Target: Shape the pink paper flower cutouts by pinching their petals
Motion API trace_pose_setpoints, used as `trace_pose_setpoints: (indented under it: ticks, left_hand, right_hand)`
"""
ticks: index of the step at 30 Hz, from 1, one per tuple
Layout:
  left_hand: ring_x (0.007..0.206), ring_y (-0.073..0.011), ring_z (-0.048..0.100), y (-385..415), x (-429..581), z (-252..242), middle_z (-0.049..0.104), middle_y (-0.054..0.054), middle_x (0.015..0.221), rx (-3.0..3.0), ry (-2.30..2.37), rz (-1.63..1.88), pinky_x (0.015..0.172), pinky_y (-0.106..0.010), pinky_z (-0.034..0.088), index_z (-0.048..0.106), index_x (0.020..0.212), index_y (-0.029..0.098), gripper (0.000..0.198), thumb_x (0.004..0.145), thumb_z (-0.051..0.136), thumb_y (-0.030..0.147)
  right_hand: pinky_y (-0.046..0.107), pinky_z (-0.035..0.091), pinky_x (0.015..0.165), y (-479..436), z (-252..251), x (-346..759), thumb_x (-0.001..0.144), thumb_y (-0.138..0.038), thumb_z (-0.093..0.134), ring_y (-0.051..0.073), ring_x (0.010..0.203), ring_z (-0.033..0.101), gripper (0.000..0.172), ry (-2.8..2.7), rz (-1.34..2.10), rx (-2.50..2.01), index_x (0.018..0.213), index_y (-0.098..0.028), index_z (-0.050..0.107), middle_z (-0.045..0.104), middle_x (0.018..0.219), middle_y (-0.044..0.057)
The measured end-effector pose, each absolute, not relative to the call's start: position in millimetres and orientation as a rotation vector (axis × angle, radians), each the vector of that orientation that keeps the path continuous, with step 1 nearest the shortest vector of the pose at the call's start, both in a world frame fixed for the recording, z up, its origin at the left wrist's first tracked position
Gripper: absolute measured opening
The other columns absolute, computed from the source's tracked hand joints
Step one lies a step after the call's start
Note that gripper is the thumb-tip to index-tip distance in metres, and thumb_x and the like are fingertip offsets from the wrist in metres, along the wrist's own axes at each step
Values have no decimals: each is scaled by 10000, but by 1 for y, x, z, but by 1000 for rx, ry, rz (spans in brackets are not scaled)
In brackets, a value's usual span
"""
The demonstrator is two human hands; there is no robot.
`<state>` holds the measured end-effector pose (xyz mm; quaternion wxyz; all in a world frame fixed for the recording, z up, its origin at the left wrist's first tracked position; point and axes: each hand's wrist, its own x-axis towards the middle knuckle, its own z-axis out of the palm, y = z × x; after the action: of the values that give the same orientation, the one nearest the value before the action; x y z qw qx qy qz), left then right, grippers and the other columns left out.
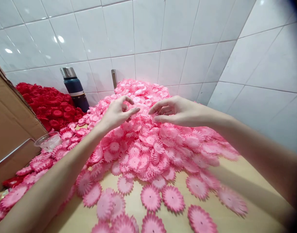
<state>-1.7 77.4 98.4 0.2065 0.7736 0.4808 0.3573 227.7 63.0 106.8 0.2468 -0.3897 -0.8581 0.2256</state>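
A tall heap of pink scalloped flower discs (141, 158), each with a small hole in its middle, spreads over the table. Above the heap's upper part is my left hand (120, 111), its fingers bent and its thumb apart from them, with nothing visible in its grasp. Facing it from the right, my right hand (176, 110) has its thumb and fingers parted around a gap. I see no disc held in either hand. Whether the fingertips touch the discs behind them, I cannot tell.
Dark red discs (53, 106) are piled at the back left beside a blue bottle (77, 89). A cardboard box (12, 126) stands at the left edge, near a clear plastic cup (48, 141). White tiled walls (148, 29) bound the table (172, 223) behind and right.
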Motion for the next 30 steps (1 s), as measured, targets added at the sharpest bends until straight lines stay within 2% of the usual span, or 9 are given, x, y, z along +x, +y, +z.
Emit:
trace_pose_setpoints:
  ticks: [5, 11, 14, 18, 21, 24, 26, 28, 30]
  left_hand:
    - [653, -138, 654, 82, -5, 94, 693, -19, 718, 1985, 1102, 1002, 569, -243, 480, 387, 974, 216, 275, 862, 631, 275]
    - [687, -122, 650, 81, -5, 101, 685, -58, 822, 2110, 1037, 845, 629, -257, 544, 604, 801, 137, 50, 837, 580, 112]
    - [658, -117, 646, 77, -4, 104, 703, -133, 1072, 2147, 1131, 771, 624, -281, 560, 694, 1018, 102, 244, 827, 544, 81]
    - [641, -117, 647, 75, -4, 103, 664, -178, 1206, 2207, 1152, 757, 619, -277, 558, 488, 1394, 123, 593, 809, 575, 90]
    - [646, -113, 651, 73, -5, 102, 622, -181, 1280, 2283, 1192, 774, 611, -262, 547, 441, 1424, 159, 629, 812, 572, 93]
    - [691, -111, 669, 74, -6, 102, 488, -173, 1427, 2287, 1173, 813, 636, -271, 563, 470, 1333, 215, 533, 823, 602, 135]
    - [735, -128, 684, 76, -7, 102, 536, -152, 1353, 2245, 1148, 872, 648, -279, 573, 509, 1185, 218, 350, 849, 596, 176]
    - [771, -148, 692, 81, -8, 100, 653, -104, 1100, 2230, 1120, 927, 692, -297, 578, 541, 1023, 197, 152, 875, 575, 195]
    - [791, -152, 691, 85, -9, 98, 677, -61, 908, 2266, 1072, 962, 753, -315, 575, 589, 914, 174, 43, 879, 565, 183]
  right_hand:
    - [290, 536, 754, 64, 108, 229, 859, -339, 618, 155, 893, 654, 215, -2350, 619, -1051, 1032, -232, 688, 713, 997, 0]
    - [312, 534, 770, 67, 106, 232, 858, -343, 611, 173, 911, 653, 236, -2351, 620, -1056, 1055, -233, 678, 709, 1016, 13]
    - [332, 531, 811, 67, 105, 232, 853, -344, 614, 183, 945, 650, 240, -2349, 629, -1046, 1056, -228, 666, 700, 1051, 25]
    - [363, 533, 814, 67, 106, 232, 850, -353, 615, 200, 927, 655, 251, -2336, 692, -1046, 1062, -219, 615, 684, 1050, 50]
    - [372, 536, 789, 67, 107, 232, 836, -357, 626, 214, 909, 659, 273, -2311, 725, -1055, 1070, -222, 586, 685, 1016, 58]
    - [382, 536, 790, 68, 107, 232, 829, -357, 631, 227, 928, 659, 293, -2298, 735, -1072, 1083, -224, 575, 687, 1022, 66]
    - [386, 538, 790, 68, 107, 233, 832, -354, 629, 229, 931, 657, 293, -2298, 739, -1068, 1086, -220, 573, 683, 1027, 71]
    - [380, 541, 783, 68, 107, 233, 835, -347, 630, 224, 927, 655, 285, -2298, 737, -1048, 1081, -217, 573, 673, 1039, 73]
    - [373, 542, 772, 68, 107, 234, 840, -345, 626, 218, 914, 653, 275, -2302, 726, -1035, 1078, -217, 573, 668, 1024, 67]
